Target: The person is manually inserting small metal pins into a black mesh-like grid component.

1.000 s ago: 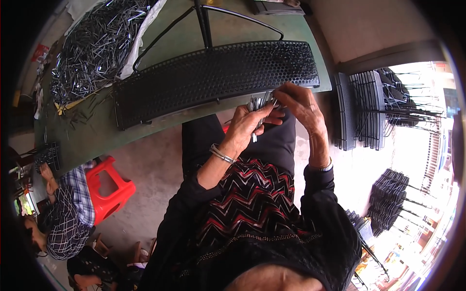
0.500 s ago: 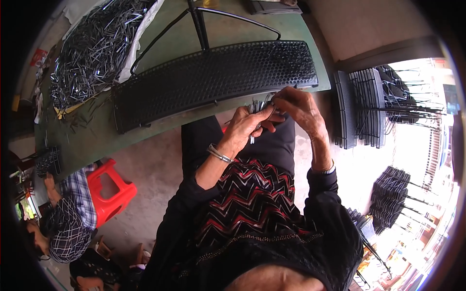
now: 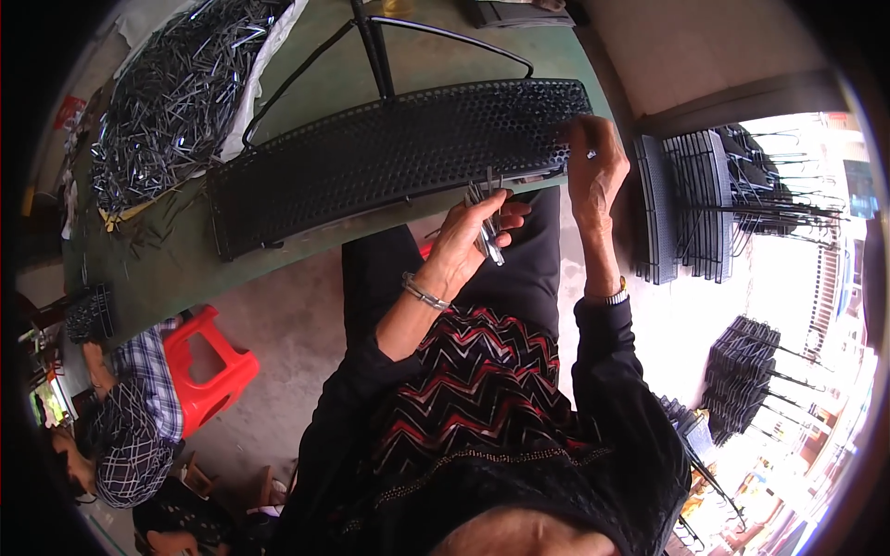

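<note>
A black perforated metal rack (image 3: 399,144), with bent rods rising from its far side, lies across the table's near edge. My left hand (image 3: 461,233) is closed round a bunch of thin, shiny metal strips (image 3: 489,243), just off the rack's near edge. Over the rack's right end, my right hand (image 3: 598,176) has its fingers bent together against the mesh. Whatever those fingertips hold is hidden by the hand.
A pile of loose metal strips (image 3: 181,107) lies on a white sheet at the far left of the green table (image 3: 167,269). Similar racks (image 3: 705,199) stand stacked at right. At left, a person (image 3: 134,426) is beside a red stool (image 3: 218,371).
My right hand has left the strips in my left hand and moved up and right onto the rack's end. The rack has shifted slightly left. My left hand keeps its bunch.
</note>
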Action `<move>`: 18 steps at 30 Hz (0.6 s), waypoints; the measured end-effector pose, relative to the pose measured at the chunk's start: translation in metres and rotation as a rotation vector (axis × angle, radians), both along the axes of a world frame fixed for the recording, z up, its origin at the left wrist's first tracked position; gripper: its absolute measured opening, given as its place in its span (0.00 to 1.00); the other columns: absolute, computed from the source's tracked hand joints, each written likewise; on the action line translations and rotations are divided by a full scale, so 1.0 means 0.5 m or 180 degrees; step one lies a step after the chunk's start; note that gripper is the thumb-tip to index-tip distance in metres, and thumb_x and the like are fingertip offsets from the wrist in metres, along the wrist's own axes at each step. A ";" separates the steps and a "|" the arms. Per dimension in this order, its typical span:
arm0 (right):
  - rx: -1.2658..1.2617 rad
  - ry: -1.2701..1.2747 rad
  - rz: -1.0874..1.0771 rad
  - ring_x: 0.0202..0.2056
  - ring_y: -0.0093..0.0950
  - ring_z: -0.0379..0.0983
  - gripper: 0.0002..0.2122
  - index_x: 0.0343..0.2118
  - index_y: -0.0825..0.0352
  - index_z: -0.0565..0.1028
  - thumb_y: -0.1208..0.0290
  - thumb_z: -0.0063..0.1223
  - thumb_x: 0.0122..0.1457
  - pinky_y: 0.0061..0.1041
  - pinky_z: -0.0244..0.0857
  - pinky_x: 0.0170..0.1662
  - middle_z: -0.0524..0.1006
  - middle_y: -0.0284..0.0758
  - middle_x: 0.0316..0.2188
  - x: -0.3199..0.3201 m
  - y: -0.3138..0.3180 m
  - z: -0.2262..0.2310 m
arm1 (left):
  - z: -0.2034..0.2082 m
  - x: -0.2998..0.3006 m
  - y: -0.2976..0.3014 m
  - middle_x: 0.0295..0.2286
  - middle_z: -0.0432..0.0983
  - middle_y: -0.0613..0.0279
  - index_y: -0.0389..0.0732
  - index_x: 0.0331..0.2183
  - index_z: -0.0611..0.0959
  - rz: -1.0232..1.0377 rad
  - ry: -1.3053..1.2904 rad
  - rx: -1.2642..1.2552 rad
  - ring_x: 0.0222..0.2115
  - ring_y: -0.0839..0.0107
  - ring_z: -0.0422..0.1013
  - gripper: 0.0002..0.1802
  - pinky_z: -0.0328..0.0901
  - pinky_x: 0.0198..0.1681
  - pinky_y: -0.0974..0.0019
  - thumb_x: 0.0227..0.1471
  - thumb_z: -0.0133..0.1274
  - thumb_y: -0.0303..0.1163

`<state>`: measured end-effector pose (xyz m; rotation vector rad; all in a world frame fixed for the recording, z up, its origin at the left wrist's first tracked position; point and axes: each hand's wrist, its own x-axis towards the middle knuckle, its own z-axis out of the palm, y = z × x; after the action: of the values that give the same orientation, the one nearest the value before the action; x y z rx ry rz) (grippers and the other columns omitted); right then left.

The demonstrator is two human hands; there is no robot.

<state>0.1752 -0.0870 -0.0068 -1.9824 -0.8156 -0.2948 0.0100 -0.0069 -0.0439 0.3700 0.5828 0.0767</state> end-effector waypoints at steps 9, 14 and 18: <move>-0.0037 0.0005 -0.0042 0.26 0.24 0.79 0.03 0.33 0.70 0.74 0.78 0.52 0.58 0.20 0.69 0.32 0.80 0.36 0.24 0.000 0.005 -0.011 | -0.010 -0.003 -0.002 0.32 0.78 0.52 0.36 0.39 0.78 -0.0004 -0.0058 -0.0126 0.25 0.73 0.72 0.12 0.66 0.25 0.71 0.60 0.48 0.35; -0.0091 -0.0152 0.0045 0.26 0.24 0.79 0.03 0.34 0.70 0.75 0.78 0.52 0.58 0.20 0.69 0.31 0.79 0.37 0.23 -0.002 0.008 -0.009 | -0.004 -0.010 0.000 0.33 0.78 0.53 0.36 0.42 0.78 0.0018 -0.0047 0.0039 0.30 0.70 0.75 0.15 0.73 0.35 0.64 0.60 0.48 0.36; -0.0206 -0.0047 0.0135 0.25 0.24 0.78 0.03 0.35 0.70 0.75 0.78 0.52 0.58 0.21 0.68 0.30 0.78 0.37 0.22 -0.003 0.005 0.005 | -0.007 -0.009 -0.002 0.33 0.78 0.53 0.35 0.42 0.77 0.0165 -0.0117 -0.0105 0.31 0.67 0.76 0.15 0.74 0.39 0.58 0.59 0.49 0.36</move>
<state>0.1738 -0.0844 -0.0045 -2.0224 -0.8853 -0.2614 0.0053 -0.0078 -0.0473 0.3210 0.5567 0.1234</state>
